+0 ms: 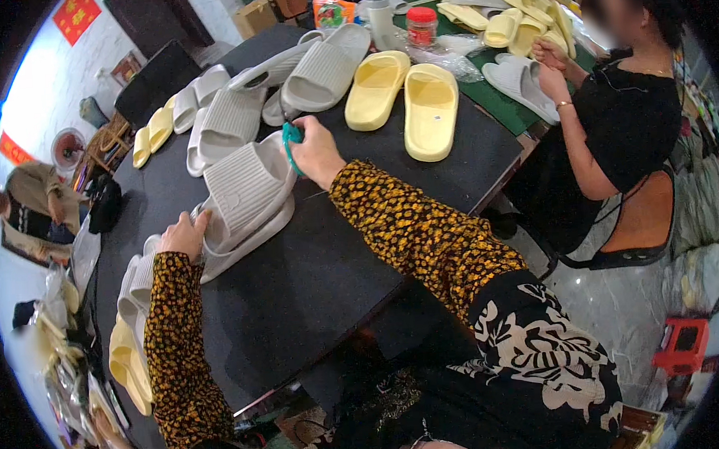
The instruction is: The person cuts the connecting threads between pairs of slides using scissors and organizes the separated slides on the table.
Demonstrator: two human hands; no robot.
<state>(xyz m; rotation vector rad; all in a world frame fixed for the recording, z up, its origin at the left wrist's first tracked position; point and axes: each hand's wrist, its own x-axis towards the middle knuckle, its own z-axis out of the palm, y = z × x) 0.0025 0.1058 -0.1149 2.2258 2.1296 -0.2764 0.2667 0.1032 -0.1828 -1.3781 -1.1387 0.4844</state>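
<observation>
A pair of grey ribbed slide slippers [242,189] lies on the dark table in front of me, one resting over the other. My left hand [185,236] grips the near left edge of this pair, its fingers bent around the sole. At the pair's far right end, my right hand [318,152] is closed on small scissors with teal handles [293,144]. The blades point away from me, toward another grey slipper [321,72], and are hard to make out. Two pale yellow slippers [432,113] stand to the right of that hand.
More grey slippers [231,122] and small yellow ones [155,133] line the dark table [322,294]. Behind are a white bottle [379,21] and a red-lidded jar [421,27]. At right, a seated person [619,117] works beside a slipper pile. Yellow slippers [129,363] lie near my left forearm.
</observation>
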